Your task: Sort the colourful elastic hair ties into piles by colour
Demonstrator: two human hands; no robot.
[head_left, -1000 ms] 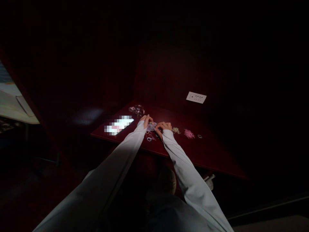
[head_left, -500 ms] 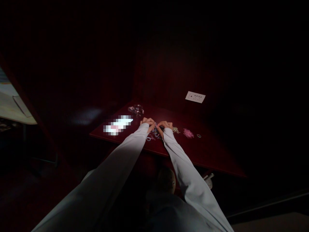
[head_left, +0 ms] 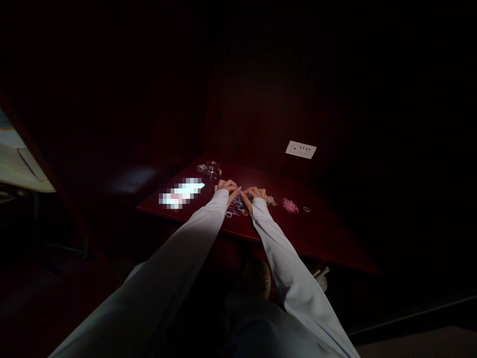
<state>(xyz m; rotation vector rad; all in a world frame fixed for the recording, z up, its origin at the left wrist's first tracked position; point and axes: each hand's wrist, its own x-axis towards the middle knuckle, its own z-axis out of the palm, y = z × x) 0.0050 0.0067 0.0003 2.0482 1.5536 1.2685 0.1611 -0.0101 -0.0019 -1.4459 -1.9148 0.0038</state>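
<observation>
Over a mixed pile of small coloured bands, my left hand and my right hand meet, fingertips nearly touching. The fingers of both hands are pinched. Whatever lies between the fingertips is too small and dark to name. A pale ring-shaped band lies just below my left hand. Right beside my right hand is a pale yellow heap of thin strands, partly hidden by that hand. Farther right sit a pink heap of thin strands and a single ring-shaped band.
A dark red table carries everything. On its left lies a bright, pixelated flat object, with a clear container behind it. A white socket plate is on the wall. Another pale surface shows at far left.
My fingers have shifted slightly over the pile, and a little more of the bands beneath shows. The heaps and other objects stay in place.
</observation>
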